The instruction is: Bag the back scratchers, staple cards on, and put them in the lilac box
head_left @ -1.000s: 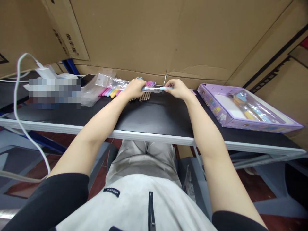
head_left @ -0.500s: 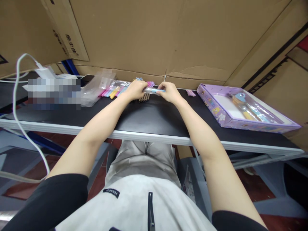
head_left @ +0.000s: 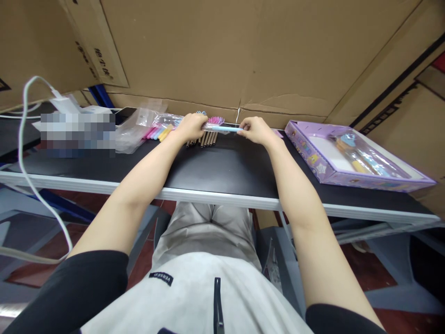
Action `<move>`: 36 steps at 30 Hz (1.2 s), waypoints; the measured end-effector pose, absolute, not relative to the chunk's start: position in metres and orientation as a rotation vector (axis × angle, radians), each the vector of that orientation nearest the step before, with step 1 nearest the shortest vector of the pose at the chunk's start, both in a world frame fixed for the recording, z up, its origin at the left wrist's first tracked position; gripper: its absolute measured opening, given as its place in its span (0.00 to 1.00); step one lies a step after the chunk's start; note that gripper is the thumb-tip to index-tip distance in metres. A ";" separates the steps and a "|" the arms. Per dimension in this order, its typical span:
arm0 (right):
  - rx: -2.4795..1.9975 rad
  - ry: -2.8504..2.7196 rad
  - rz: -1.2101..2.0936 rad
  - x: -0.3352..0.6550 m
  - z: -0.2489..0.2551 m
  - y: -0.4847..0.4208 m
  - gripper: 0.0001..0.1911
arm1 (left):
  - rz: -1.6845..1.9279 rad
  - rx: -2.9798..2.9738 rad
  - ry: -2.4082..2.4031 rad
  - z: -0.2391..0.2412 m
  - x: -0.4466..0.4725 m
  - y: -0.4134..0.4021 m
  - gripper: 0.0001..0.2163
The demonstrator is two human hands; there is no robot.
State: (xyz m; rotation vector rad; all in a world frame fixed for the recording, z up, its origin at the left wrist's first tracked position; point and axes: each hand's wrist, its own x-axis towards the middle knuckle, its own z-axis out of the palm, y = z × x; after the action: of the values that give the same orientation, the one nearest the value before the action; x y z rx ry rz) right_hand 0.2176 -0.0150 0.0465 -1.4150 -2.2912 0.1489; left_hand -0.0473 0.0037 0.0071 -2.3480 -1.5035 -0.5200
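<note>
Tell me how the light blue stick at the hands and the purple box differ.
The light blue stick is slim and straight; the purple box is broad and shallow, with printed walls. The right hand grips the stick at one end, whereas the box rests on the black tabletop.

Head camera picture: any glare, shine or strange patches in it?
Head view: clear film beside the left hand glints; head view again: soft sheen on the black tabletop; same head view: a blocky pixelated patch hides things at left.
</note>
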 end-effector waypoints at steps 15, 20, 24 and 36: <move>-1.251 -2.227 0.428 0.196 0.035 -0.017 0.10 | -0.550 -2.416 -1.362 0.011 -0.030 -0.006 0.14; -1.230 -2.232 0.389 0.193 0.033 -0.017 0.09 | -0.504 -2.436 -1.348 0.012 -0.027 -0.007 0.15; -1.222 -2.249 0.404 0.192 0.035 -0.018 0.12 | -0.462 -2.469 -1.313 0.010 -0.028 -0.004 0.16; -1.257 -2.484 0.441 0.178 0.064 -0.069 0.10 | -0.656 -2.473 -1.170 0.005 -0.007 -0.011 0.15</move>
State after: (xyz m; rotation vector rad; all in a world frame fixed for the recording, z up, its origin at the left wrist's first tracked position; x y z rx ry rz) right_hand 0.1779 -0.0687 0.0642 -1.2565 -2.4844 0.4408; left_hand -0.0070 -0.0105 0.0052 -2.4729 -1.1698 -0.6561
